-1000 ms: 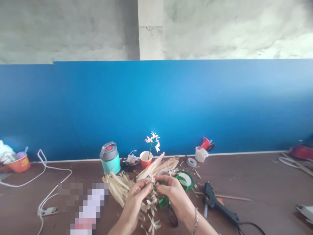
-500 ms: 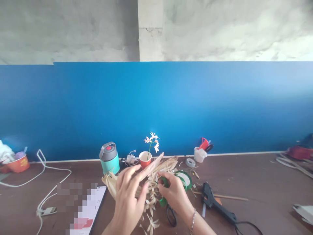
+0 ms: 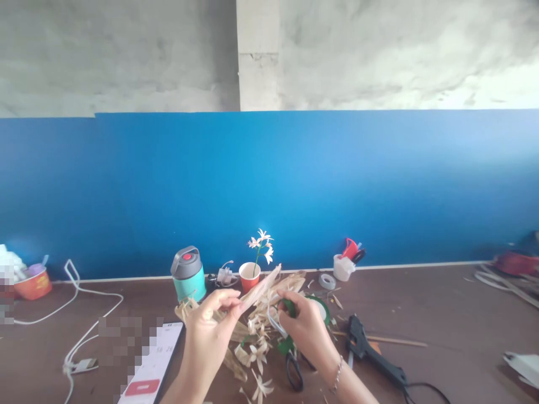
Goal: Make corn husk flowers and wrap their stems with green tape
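My left hand [image 3: 214,325] is above the pale dried husks, its thumb and fingertips drawn together in a pinch. Whatever lies between those fingertips is too small to make out. My right hand [image 3: 305,322] is curled around a roll of green tape [image 3: 286,345], whose pale inner ring shows beside the fingers. Between and below the hands lie cream paper-like flowers [image 3: 261,387] and pieces of dried husk [image 3: 263,289]. Black-handled scissors [image 3: 294,373] rest under my right hand, their blades mostly hidden. Behind the hands, an orange-and-white cup [image 3: 250,278] holds a stem with several pale flowers [image 3: 261,242].
A black glue gun [image 3: 374,353] with its cord lies at right, over a thin stick [image 3: 404,340]. At left are a phone [image 3: 147,365], a white cable [image 3: 95,325] and a turquoise flask [image 3: 188,278]. A white tape roll [image 3: 327,281] and a small white cup [image 3: 343,268] stand near the blue partition [image 3: 269,185].
The spread fingers of my left hand have come together into a pinch, and its wrist has shifted left. My right hand has moved slightly right with the green tape, showing more of the roll.
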A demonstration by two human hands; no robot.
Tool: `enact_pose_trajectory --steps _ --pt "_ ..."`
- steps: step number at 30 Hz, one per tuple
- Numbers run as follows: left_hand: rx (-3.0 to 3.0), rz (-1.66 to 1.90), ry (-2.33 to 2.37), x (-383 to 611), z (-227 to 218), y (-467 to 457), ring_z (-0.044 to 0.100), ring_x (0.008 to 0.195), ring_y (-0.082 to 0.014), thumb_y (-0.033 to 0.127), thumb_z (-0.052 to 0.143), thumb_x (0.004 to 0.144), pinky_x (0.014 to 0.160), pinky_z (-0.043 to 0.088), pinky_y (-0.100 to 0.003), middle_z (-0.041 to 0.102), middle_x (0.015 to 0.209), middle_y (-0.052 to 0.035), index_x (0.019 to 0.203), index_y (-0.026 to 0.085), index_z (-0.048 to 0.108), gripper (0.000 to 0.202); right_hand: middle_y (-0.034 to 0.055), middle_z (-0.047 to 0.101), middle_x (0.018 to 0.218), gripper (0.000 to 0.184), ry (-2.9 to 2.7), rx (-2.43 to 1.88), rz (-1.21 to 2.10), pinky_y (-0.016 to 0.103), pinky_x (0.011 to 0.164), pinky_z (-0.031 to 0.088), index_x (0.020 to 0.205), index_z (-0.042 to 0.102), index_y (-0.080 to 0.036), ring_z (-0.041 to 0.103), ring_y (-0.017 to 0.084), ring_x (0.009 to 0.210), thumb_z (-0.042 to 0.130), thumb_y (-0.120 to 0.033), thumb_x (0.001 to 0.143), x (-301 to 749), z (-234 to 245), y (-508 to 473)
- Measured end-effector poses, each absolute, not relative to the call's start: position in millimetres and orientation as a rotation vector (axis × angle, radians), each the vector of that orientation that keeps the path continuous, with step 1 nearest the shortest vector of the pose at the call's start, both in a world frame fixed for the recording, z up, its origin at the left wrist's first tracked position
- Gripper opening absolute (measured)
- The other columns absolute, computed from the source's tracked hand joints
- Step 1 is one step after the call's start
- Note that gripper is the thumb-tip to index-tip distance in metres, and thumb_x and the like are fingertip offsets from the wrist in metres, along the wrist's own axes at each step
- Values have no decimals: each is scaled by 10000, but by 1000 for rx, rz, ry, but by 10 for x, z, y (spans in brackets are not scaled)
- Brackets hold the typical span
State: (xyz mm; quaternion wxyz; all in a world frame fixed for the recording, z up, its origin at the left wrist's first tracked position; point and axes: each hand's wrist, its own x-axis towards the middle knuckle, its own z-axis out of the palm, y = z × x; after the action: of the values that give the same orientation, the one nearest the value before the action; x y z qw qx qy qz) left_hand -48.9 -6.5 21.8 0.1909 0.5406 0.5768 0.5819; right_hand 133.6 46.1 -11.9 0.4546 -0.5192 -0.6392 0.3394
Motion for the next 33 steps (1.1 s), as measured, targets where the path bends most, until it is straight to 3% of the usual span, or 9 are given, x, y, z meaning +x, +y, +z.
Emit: enact_pose_trajectory --steps 3,7,11,19,25,29,33 --pt "1354 1593 1539 -478 266 -63 652 729 -246 365 706 665 737 465 -337 724 715 -46 913 213 672 292 26 703 743 363 -1567 -1300 826 264 633 445 950 702 -153 606 199 679 537 -185 628 1364 -76 463" --pt "1121 1587 1359 -471 295 -37 667 750 -247 379 722 634 701 481 -319 724 725 -71 927 166 648 370 28 692 724 346 -1568 -1306 841 271 612 448 934 698 -138 599 197 657 542 -206 633 1404 -70 484" --pt "1090 1612 1324 -468 263 5 637 723 -218 377 700 644 693 467 -303 689 678 -48 917 157 651 354 29 690 707 350 -1524 -1270 890 288 613 461 940 693 -144 611 208 661 560 -217 624 1430 -123 528" --pt "1216 1633 1417 -517 134 63 488 590 -146 425 595 752 587 374 -238 480 574 41 986 188 633 336 56 718 796 394 -1488 -1291 899 298 623 481 987 677 -131 640 228 707 562 -207 618 1492 -136 586" --pt "1074 1582 1381 -520 87 100 457 569 -133 450 639 706 523 315 -220 508 618 29 942 195 632 347 70 731 871 331 -1510 -1309 801 316 673 483 922 704 -154 642 251 769 582 -233 625 1506 -112 596" --pt "1069 1619 1333 -503 107 99 457 590 -123 418 641 714 574 348 -220 468 610 48 1023 197 615 381 68 731 835 357 -1502 -1289 843 301 635 484 947 704 -150 648 247 749 578 -248 628 1501 -126 604" --pt "1062 1561 1283 -494 118 93 524 667 -143 375 710 659 656 394 -241 552 661 22 1023 176 629 423 66 728 825 380 -1503 -1298 860 297 635 485 965 696 -132 649 239 735 558 -217 621 1496 -131 599"
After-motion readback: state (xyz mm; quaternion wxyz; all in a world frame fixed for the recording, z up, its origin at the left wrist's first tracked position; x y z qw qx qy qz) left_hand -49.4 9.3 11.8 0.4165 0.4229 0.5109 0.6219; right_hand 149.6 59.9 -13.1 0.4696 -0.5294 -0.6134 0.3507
